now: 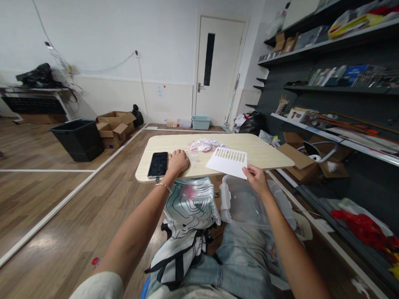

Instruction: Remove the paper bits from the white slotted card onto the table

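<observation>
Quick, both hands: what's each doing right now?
Left hand: curled shut on the table beside the phone, nothing visible in it.
Right hand: pinching a corner of the white sheet.

A pale cream short sleeve (pixel 93 293) covers the left shoulder, faded light-blue jeans (pixel 240 263) cover the 2 legs, 1 thin silver bracelet (pixel 163 185) circles the wrist of the left hand (pixel 177 162), and the right hand (pixel 256 178) and both forearms are bare.

1 black smartphone (pixel 158 164), 1 white slotted paper sheet (pixel 227 162), 1 heap of pink-white scraps (pixel 205 144). Far left: 1 black plastic bin (pixel 78 139) w/ 2 open cardboard boxes (pixel 115 126) beside it.
</observation>
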Tool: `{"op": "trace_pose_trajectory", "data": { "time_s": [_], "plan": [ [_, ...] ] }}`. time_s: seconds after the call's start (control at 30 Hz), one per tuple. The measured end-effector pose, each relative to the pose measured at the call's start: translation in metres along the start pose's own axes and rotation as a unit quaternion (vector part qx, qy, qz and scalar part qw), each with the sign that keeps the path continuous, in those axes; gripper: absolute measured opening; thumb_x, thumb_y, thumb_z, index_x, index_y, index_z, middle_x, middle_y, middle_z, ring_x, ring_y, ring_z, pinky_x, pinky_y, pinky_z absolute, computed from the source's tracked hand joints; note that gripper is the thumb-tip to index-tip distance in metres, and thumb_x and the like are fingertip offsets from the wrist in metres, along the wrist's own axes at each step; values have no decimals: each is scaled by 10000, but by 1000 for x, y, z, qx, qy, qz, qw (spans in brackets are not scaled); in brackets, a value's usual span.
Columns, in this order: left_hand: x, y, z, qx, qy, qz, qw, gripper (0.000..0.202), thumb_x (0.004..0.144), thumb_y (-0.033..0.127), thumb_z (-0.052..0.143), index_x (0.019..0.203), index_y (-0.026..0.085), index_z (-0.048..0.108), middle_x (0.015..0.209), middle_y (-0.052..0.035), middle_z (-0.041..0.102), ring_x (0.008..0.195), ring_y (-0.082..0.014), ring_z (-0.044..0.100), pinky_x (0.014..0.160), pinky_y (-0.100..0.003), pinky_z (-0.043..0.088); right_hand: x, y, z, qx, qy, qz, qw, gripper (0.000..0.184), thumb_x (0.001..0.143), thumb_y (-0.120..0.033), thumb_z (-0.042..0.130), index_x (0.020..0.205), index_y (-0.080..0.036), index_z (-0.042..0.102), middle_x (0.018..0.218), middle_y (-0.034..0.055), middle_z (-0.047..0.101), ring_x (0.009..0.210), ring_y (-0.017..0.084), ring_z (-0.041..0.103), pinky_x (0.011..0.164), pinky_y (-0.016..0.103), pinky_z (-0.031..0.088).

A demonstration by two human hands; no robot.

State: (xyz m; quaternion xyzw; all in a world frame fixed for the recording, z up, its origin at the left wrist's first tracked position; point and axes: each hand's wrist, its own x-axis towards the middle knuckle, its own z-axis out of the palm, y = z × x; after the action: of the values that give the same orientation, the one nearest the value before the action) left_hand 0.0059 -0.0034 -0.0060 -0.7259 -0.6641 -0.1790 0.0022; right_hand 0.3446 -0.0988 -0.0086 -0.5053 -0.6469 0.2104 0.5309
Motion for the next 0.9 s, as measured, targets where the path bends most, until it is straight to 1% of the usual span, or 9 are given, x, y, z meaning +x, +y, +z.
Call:
{"op": "trace_pose_trajectory", "data": {
  "time_s": [0.13, 0.23, 0.4, 0.57, 0.9],
  "plan": [
    [0, 0, 0, -1, 0, 0, 1000, 381, 1005, 291, 334, 1238, 156, 604, 1400, -204, 605, 1334, -342, 523, 1134, -528, 344, 1, 1, -4, 18, 2, 18, 1000, 481, 789, -649, 677, 636, -224, 510, 593, 8, 534, 586, 169, 510, 515, 275, 430],
    [0, 0, 0, 0, 0, 1, 1000, 383, 1005, 289, 336, 1242, 153, 605, 1395, -203, 607, 1327, -338, 529, 1130, -520, 349, 2, 0, -5, 28, 3, 24, 999, 475, 780, -643, 689, 642, -222, 517, 586, 7, 544, 568, 163, 508, 498, 270, 430],
    [0, -1, 1, 5, 0, 0, 1000, 386, 1010, 291, 327, 1236, 148, 605, 1394, -201, 611, 1326, -336, 532, 1123, -514, 360, 2, -3, -2, 33, 3, 16, 999, 462, 776, -616, 698, 634, -208, 532, 571, -4, 533, 543, 140, 482, 494, 257, 405],
    [1, -1, 1, 3, 0, 0, 1000, 375, 1011, 292, 334, 1231, 160, 607, 1397, -193, 611, 1329, -330, 529, 1133, -510, 352, 3, -2, 1, 31, 0, 12, 999, 459, 778, -611, 694, 629, -211, 527, 569, -4, 531, 547, 145, 489, 500, 260, 392],
    [1, 0, 2, -3, 4, 1, 1000, 383, 1010, 290, 332, 1232, 147, 610, 1393, -203, 610, 1324, -335, 531, 1133, -523, 351, 7, 1, 6, 24, -20, 13, 999, 463, 777, -623, 678, 628, -214, 520, 569, 2, 541, 543, 155, 509, 505, 269, 405]
  ]
}}
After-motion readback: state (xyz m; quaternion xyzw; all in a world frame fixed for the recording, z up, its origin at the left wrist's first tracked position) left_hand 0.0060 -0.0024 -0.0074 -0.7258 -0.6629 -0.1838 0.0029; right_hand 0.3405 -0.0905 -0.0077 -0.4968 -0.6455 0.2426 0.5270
